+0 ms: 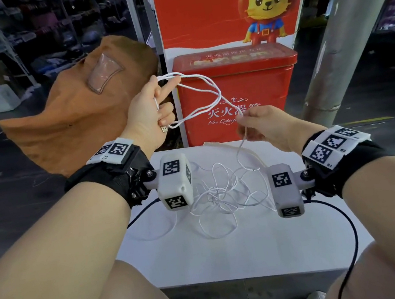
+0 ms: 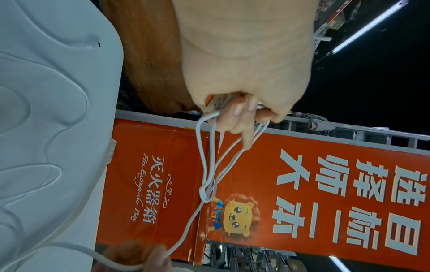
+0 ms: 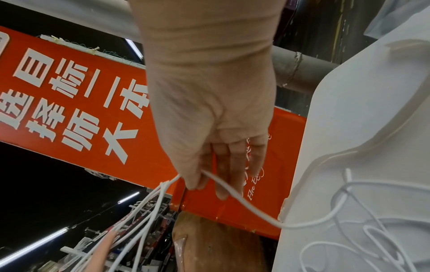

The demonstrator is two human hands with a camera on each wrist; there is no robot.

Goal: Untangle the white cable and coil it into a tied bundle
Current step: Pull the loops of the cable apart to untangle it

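So the thin white USB cable point(image 1: 210, 91) is split between the air and the table. A few long loops hang off the left hand point(image 1: 146, 113), raised in front of the red metal fire extinguisher box point(image 1: 238, 84), and they stretch down and to the right toward the right hand point(image 1: 262, 124). The metal USB plug point(image 1: 164, 129) pokes out of the bottom of the left fist, pointing down toward the table. From the right hand a single strand drops down into a loose tangled heap of cable lying on the white plastic tabletop point(image 1: 232, 251), between the two wrists.

The box has its lid on, so no idea what's in it. Left of it sits a slumped brown fabric sack with a clear plastic window patch point(image 1: 78, 110); can't see into that either.

Left hand: lower fingers curled around the plug end, index finger and thumb spread with the loops draped over them. Right hand: thumb and fingers pinching the one strand, other fingers loosely bent. The two hands are apart, joined only by the cable.
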